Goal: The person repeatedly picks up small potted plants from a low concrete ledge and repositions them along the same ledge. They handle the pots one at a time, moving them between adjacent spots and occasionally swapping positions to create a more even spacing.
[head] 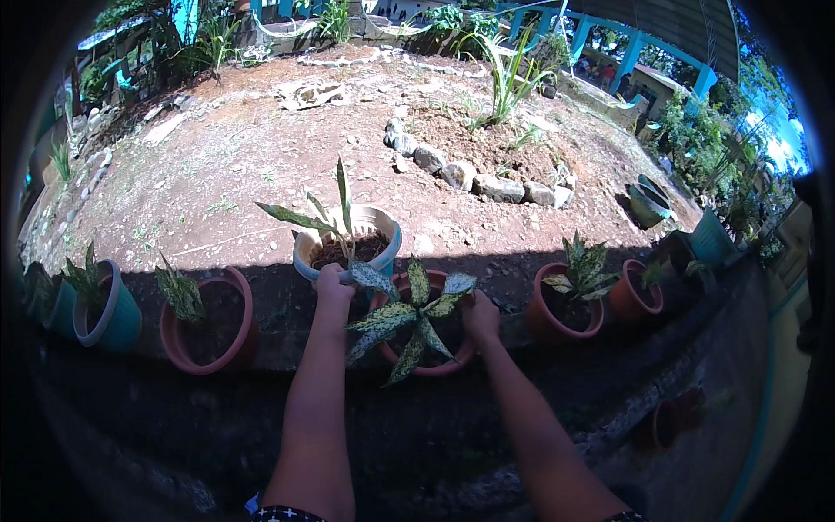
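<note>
My left hand (pixel 333 282) grips the near rim of a white and teal pot (pixel 393 228) that holds dark soil and an upright plant with a few long, stiff leaves (pixel 344 189). To its right, my right hand (pixel 481 318) is at the right rim of a reddish-brown plastic pot (pixel 450 370). A plant with speckled green and cream leaves (pixel 417 313) spreads over that pot and hides much of its soil. Leaves cover part of the right fingers, so their hold is not fully seen. The two pots stand close together, the white one farther from me.
More potted plants line the ledge: a reddish-brown pot (pixel 246 326) and a teal pot (pixel 130 313) at left, a reddish-brown pot (pixel 548 326) at right. Beyond lie bare soil and a stone-edged bed (pixel 458 175). A teal pot (pixel 649 207) lies tilted at right.
</note>
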Action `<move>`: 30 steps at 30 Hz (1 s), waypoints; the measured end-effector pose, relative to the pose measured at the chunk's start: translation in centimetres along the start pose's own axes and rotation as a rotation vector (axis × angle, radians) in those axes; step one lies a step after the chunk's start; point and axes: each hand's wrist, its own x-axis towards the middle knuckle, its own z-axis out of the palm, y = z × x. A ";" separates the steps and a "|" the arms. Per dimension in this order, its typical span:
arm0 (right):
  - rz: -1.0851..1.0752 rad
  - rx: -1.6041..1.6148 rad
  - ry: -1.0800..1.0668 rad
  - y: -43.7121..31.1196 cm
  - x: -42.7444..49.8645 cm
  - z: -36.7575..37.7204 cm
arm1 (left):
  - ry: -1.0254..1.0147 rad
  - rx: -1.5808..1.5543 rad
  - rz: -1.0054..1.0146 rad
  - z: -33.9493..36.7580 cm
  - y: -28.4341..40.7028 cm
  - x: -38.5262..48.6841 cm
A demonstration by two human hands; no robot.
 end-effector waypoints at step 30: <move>0.211 0.773 -0.317 -2.7 3.0 -44.5 | -0.343 0.265 -0.039 22.4 -0.3 -46.6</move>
